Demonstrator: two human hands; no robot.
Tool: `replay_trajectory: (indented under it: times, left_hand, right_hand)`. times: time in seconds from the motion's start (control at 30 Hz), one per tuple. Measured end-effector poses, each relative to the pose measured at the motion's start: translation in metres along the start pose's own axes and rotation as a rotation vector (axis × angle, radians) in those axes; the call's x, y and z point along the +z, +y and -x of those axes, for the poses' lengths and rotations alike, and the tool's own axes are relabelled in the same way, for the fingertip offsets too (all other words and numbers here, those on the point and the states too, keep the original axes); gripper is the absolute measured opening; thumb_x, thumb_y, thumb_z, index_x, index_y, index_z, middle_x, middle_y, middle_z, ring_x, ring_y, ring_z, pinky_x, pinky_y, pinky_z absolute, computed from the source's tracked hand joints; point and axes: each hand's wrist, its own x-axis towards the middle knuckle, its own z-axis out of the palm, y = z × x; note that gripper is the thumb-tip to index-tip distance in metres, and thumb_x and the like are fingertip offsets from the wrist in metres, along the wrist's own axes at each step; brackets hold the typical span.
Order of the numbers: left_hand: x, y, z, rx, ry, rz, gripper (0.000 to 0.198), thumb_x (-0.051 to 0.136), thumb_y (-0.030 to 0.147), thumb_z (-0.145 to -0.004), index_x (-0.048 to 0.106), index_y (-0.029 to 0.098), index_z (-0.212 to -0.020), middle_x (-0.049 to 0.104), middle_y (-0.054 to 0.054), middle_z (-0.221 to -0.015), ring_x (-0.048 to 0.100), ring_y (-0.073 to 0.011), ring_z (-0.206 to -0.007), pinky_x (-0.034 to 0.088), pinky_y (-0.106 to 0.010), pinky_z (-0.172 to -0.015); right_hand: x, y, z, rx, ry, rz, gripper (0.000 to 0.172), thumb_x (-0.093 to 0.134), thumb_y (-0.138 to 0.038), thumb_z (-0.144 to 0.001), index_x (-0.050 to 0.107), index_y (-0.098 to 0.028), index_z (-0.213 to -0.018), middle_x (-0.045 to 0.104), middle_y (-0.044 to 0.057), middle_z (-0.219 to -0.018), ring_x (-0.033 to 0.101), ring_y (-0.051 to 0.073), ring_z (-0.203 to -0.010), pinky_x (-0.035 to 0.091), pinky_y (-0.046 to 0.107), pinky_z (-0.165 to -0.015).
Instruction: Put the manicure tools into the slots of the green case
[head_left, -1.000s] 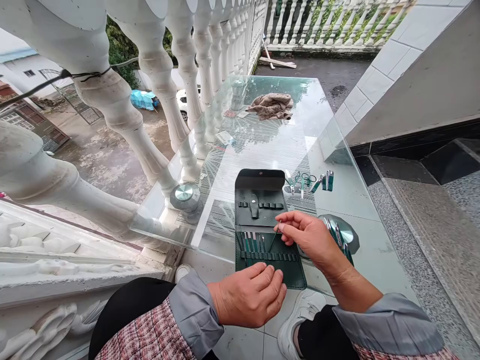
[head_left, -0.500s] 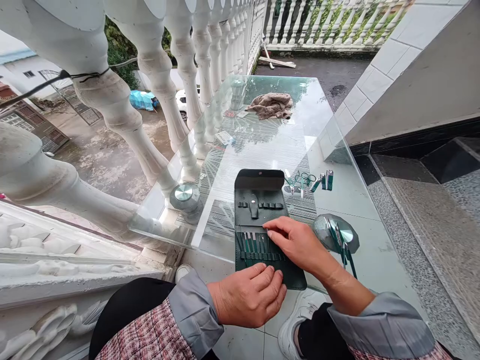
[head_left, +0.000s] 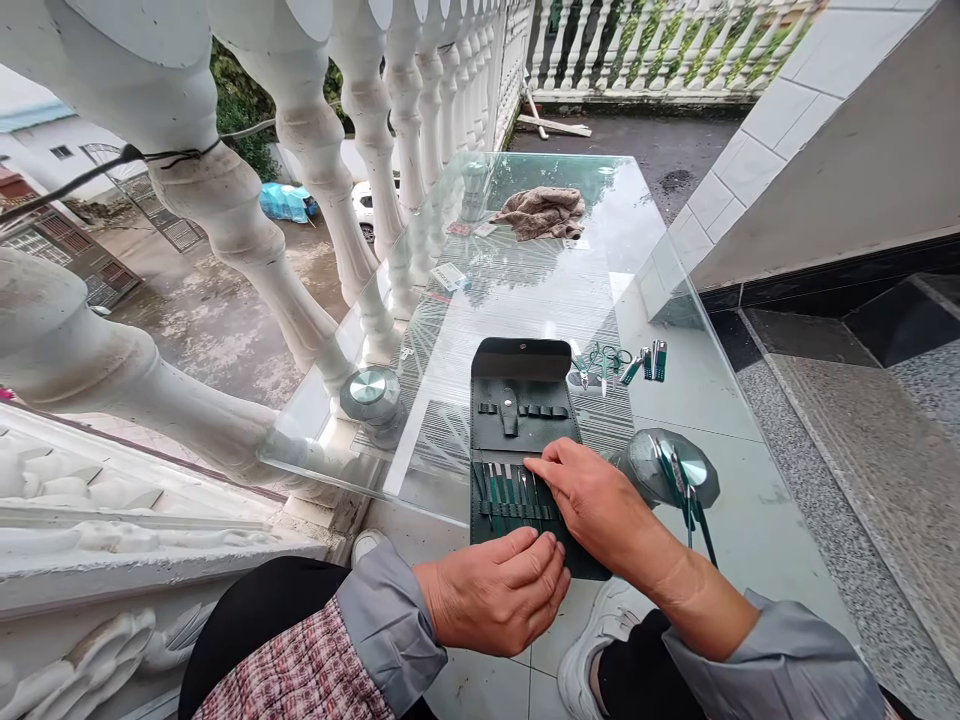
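Manicure case (head_left: 517, 420) lies open at the glass tabletop's (head_left: 540, 270) near edge. Right hand (head_left: 592, 500) covers its lower tool row (head_left: 504, 490), fingers flat; pinching anything, cannot tell. Left hand (head_left: 499, 590) rests on the case's near end, fingers curled, grasping nothing.

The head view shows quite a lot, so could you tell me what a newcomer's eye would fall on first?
The open dark green case lies in the middle of the glass table. The right hand is on its row of slim tools, and the left hand rests on its near edge. Loose scissors and clippers lie beyond it to the right, and big white balusters fill the left side.
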Motion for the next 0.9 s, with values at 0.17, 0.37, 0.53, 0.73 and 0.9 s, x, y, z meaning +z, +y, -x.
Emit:
replay_trajectory:
  times: [0.17,0.37,0.53,0.73,0.9]
  left_hand:
    - [-0.003,-0.001,0.002,0.016,0.021,0.030,0.024,0.051,0.016,-0.092,0.072,0.005,-0.099,0.069,-0.017,-0.103,0.064,-0.0207,-0.089,0.055,-0.034,-0.076]
    - [-0.001,0.001,0.003,-0.002,0.060,0.019,0.021,0.055,0.016,-0.090,0.073,0.005,-0.097,0.069,-0.016,-0.095,0.061,-0.0197,-0.082,0.050,-0.031,-0.065]
    - [-0.001,-0.001,0.004,-0.013,0.110,0.054,0.020,0.055,0.015,-0.089,0.073,0.007,-0.090,0.069,-0.015,-0.096,0.060,-0.0190,-0.080,0.048,-0.030,-0.063]
    - [-0.003,-0.002,0.004,0.009,0.122,0.072,0.022,0.052,0.013,-0.088,0.074,0.008,-0.084,0.070,-0.015,-0.090,0.059,-0.0178,-0.076,0.046,-0.029,-0.058]
    - [-0.003,-0.003,0.004,-0.003,0.118,0.053,0.021,0.053,0.012,-0.087,0.074,0.006,-0.087,0.071,-0.015,-0.091,0.061,-0.0184,-0.075,0.046,-0.029,-0.057]
  right_hand:
    - [0.002,0.008,0.004,0.000,0.089,-0.085,0.036,0.037,-0.008,-0.094,0.071,-0.017,-0.100,0.064,0.008,-0.091,0.060,0.017,-0.081,0.050,0.029,-0.074]
    - [0.003,0.010,0.008,-0.072,0.107,-0.100,0.035,0.039,-0.005,-0.092,0.070,-0.018,-0.102,0.063,0.007,-0.092,0.059,0.017,-0.083,0.049,0.029,-0.073]
    - [0.003,0.009,0.007,-0.100,0.082,-0.051,0.039,0.036,-0.003,-0.092,0.070,-0.020,-0.104,0.060,0.007,-0.091,0.057,0.017,-0.082,0.049,0.029,-0.072]
    - [0.004,0.014,0.007,-0.105,0.096,-0.087,0.037,0.036,-0.005,-0.093,0.070,-0.019,-0.099,0.061,0.007,-0.090,0.058,0.017,-0.082,0.050,0.030,-0.073]
    - [0.006,0.010,0.007,-0.095,0.108,-0.113,0.037,0.036,-0.006,-0.093,0.070,-0.019,-0.098,0.062,0.008,-0.090,0.059,0.019,-0.081,0.052,0.032,-0.073]
